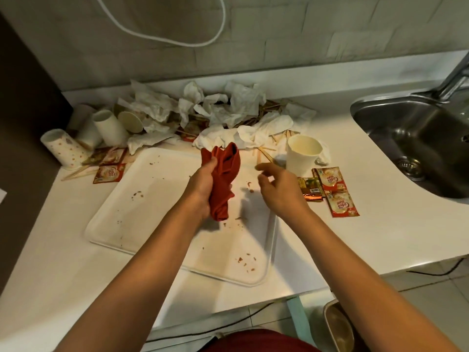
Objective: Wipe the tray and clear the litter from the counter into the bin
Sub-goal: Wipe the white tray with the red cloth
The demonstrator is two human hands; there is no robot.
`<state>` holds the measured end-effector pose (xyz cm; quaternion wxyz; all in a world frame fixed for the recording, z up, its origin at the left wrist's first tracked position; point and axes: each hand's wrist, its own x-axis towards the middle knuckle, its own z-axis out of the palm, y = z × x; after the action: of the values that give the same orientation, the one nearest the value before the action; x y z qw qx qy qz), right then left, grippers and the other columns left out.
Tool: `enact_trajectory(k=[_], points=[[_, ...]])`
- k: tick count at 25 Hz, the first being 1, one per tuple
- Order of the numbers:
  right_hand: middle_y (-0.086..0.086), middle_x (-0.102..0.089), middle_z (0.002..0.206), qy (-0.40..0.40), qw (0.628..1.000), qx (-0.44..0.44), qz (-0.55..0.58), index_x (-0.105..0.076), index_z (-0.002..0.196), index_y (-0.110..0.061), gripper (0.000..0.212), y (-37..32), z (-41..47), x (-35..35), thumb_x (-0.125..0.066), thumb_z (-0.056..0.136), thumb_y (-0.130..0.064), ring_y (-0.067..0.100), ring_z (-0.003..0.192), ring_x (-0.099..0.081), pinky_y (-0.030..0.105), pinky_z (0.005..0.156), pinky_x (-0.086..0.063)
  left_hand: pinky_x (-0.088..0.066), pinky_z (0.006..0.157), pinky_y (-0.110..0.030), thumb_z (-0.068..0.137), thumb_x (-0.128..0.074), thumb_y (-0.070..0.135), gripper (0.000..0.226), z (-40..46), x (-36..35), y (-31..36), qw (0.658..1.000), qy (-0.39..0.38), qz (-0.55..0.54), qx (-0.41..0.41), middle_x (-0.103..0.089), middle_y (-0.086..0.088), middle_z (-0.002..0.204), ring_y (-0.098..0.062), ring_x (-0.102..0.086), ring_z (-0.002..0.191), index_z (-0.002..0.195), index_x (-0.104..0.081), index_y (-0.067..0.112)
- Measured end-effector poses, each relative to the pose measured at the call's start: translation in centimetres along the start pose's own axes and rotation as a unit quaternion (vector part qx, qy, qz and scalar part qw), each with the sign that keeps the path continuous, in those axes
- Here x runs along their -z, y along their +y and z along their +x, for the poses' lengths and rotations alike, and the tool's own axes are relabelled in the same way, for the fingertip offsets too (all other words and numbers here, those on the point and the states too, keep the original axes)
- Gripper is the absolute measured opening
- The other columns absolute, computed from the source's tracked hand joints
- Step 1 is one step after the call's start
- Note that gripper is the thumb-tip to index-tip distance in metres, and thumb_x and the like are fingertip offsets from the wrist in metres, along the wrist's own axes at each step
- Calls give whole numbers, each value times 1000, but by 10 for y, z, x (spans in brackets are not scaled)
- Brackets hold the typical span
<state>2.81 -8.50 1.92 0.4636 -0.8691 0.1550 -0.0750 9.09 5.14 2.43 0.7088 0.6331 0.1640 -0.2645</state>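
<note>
A white tray (142, 199) with brown crumbs and stains lies on the white counter (355, 240). My left hand (201, 189) grips a bunched red cloth (224, 179) above the tray's middle. To the right of the cloth, my right hand (278, 186) hovers with loosely spread fingers and holds nothing. Behind the tray lies a heap of crumpled tissues (223, 107) mixed with wooden stirrers and sachets. Red creamer sachets (335, 191) lie right of the tray. A bin (338, 326) shows at the bottom right, below the counter.
Several paper cups (106, 128) lie tipped at the back left, and one cup (300, 154) stands upright near the tray's far right corner. More sachets (109, 171) sit left of the tray. A steel sink (416, 138) with a tap is at the right.
</note>
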Motion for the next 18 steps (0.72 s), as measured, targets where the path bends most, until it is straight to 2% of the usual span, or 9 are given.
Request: enact_trajectory(k=[2,3,4,6,8,9,11,13,18], points=[[7,-57,121,43,986,-42,-153,-47,130,-16,33,27,6,-5,-43,97,-21,24,101,-59,32,78,-48,-50,78,-33,94,-44,44,40,11,4,-1,985,65,144,-68,-65,-8,105,-23,-60,88,122,-58,18],[9,-56,122,47,978,-67,-194,-43,130,-16,34,38,7,-8,-40,98,-24,27,103,-58,35,75,-48,-47,81,-33,95,-45,40,37,16,6,-4,963,89,221,-128,-64,-6,111,-21,-58,92,124,-56,20],[11,-57,119,45,971,-91,-216,-41,129,-14,33,46,8,-12,-37,98,-27,29,102,-58,36,71,-47,-45,81,-33,95,-46,35,34,21,7,-8,926,112,302,-194,-63,-4,116,-21,-56,94,124,-56,22],[11,-59,111,35,962,-118,-242,-42,119,-11,28,55,11,-18,-34,98,-28,30,98,-59,37,68,-44,-42,85,-37,94,-46,30,34,35,12,-18,811,137,496,-279,-54,2,130,-25,-49,105,127,-53,26],[10,-62,103,27,957,-118,-264,-43,111,-11,22,59,15,-21,-36,97,-26,30,93,-61,38,70,-47,-35,93,-43,93,-42,39,40,53,13,-34,703,120,645,-274,-38,6,144,-31,-39,116,133,-44,32],[9,-63,100,28,955,-111,-273,-44,109,-12,19,60,16,-23,-38,95,-24,29,90,-61,38,71,-49,-32,95,-46,92,-38,46,45,59,11,-39,678,112,680,-256,-32,6,147,-32,-36,119,136,-38,36],[8,-64,93,36,956,-92,-278,-44,103,-13,14,64,16,-26,-40,91,-20,28,83,-62,40,74,-52,-28,98,-49,93,-27,55,50,68,4,-45,670,106,693,-245,-27,4,150,-32,-32,123,140,-32,38],[9,-64,87,50,956,-77,-279,-44,101,-13,13,66,15,-29,-39,90,-18,29,79,-61,42,74,-52,-28,99,-48,96,-22,51,48,70,-7,-47,660,89,696,-268,-27,4,151,-31,-32,125,141,-31,37],[11,-65,76,117,960,-41,-250,-49,100,-11,17,76,14,-33,-36,92,-19,32,68,-60,37,64,-47,-31,94,-43,95,-31,48,42,56,-20,-62,615,0,713,-337,-29,7,149,-26,-35,122,137,-35,45]])
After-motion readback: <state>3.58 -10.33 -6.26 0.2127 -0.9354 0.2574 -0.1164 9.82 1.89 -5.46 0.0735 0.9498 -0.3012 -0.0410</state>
